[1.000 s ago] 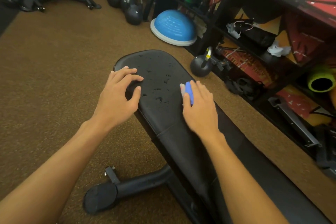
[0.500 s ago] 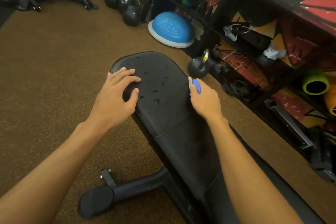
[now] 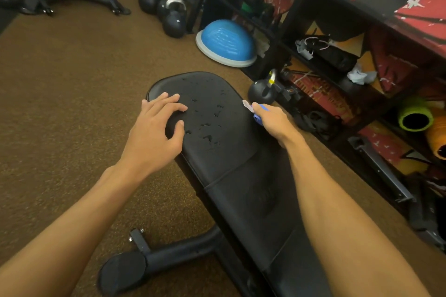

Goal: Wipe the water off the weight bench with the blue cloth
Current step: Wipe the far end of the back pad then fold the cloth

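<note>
A black padded weight bench [image 3: 224,157] runs from the middle of the view toward the lower right. Water droplets [image 3: 207,125] lie scattered over its far pad. My left hand [image 3: 154,130] rests on the pad's left edge with fingers spread and lightly bent. My right hand [image 3: 272,123] grips a bunched blue cloth [image 3: 259,113] at the pad's right edge, level with the droplets. Only a small blue part and a pale tag show past my fingers; most of the cloth is hidden in my fist.
A small black kettlebell [image 3: 260,94] sits on the brown floor just right of the bench end. A blue balance dome [image 3: 225,42] and more kettlebells [image 3: 166,9] lie further back. Black shelving [image 3: 337,55] with gear lines the right side. The bench foot [image 3: 125,272] sticks out lower left.
My right hand has slid with the cloth from on top of the pad out to its right edge. My left hand has stayed in place. The view shifted slightly.
</note>
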Demonstrator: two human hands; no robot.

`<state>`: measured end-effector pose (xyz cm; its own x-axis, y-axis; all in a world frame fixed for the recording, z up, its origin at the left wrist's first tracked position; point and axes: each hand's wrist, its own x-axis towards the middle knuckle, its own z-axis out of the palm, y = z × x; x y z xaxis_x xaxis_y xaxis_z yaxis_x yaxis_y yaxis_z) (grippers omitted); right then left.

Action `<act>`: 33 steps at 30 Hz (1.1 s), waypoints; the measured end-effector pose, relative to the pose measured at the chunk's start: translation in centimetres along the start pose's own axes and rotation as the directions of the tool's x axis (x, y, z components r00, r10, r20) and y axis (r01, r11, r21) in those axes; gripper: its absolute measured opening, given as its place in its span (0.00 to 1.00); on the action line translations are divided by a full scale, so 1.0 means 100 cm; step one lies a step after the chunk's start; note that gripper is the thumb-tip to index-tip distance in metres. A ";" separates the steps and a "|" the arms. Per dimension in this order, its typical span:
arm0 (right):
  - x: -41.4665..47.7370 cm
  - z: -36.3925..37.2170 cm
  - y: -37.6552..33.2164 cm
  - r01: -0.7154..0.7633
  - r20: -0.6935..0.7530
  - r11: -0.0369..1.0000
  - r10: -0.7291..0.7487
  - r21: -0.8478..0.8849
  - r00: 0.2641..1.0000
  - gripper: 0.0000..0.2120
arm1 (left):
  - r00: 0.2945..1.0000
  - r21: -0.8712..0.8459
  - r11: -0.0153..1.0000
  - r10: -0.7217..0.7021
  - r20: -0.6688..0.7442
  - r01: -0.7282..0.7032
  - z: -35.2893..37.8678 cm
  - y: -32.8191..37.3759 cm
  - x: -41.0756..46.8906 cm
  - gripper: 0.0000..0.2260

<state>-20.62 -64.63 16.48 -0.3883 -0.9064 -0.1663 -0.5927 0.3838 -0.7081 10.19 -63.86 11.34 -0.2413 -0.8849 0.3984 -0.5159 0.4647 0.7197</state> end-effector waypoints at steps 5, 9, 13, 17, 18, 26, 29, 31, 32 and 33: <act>-0.011 -0.019 0.017 0.016 0.164 0.998 -0.026 0.061 0.986 0.12 | 1.000 -0.017 1.000 0.001 0.014 -0.001 -0.002 -0.001 0.001 0.14; 0.007 -0.008 0.013 0.032 0.137 0.994 -0.047 0.109 0.990 0.09 | 1.000 -0.020 1.000 -0.002 0.022 0.002 -0.002 -0.001 0.002 0.14; 0.002 0.001 0.007 0.188 0.043 0.981 -0.190 0.045 0.981 0.15 | 1.000 -0.027 1.000 -0.001 0.027 0.002 -0.003 -0.002 0.003 0.14; -0.023 -0.027 0.038 0.225 0.063 0.972 -0.229 0.065 0.971 0.20 | 1.000 -0.042 0.999 -0.007 0.029 0.008 -0.003 -0.003 0.003 0.14; -0.028 -0.033 0.047 0.208 0.048 0.973 -0.213 0.096 0.976 0.20 | 1.000 -0.047 0.999 -0.007 0.026 0.008 -0.003 -0.003 0.003 0.14; -0.035 -0.032 0.047 0.232 -0.105 0.971 -0.227 0.047 0.968 0.21 | 1.000 -0.047 0.999 -0.009 0.021 0.010 -0.002 -0.001 0.002 0.13; -0.032 -0.015 0.039 0.201 -0.041 0.980 -0.201 -0.016 0.979 0.23 | 1.000 -0.034 0.999 -0.013 0.021 0.013 -0.001 0.000 0.001 0.13; -0.029 -0.008 0.032 0.162 -0.057 0.987 -0.161 0.019 0.985 0.17 | 1.000 -0.033 0.999 -0.021 0.019 0.022 0.000 0.001 0.001 0.13; -0.028 -0.006 0.030 0.152 -0.068 0.987 -0.148 0.056 0.987 0.12 | 1.000 -0.036 0.999 -0.025 0.016 0.026 0.000 0.002 0.001 0.13; -0.027 -0.004 0.028 0.147 -0.085 0.986 -0.140 0.084 0.987 0.08 | 1.000 -0.039 0.999 -0.027 0.014 0.027 0.000 0.003 0.001 0.13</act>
<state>-21.48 -61.08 15.21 -0.3602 -0.9329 -0.0067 -0.5820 0.2303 -0.7799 10.00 -63.79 11.53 -0.2389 -0.8974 0.3710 -0.4897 0.4412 0.7520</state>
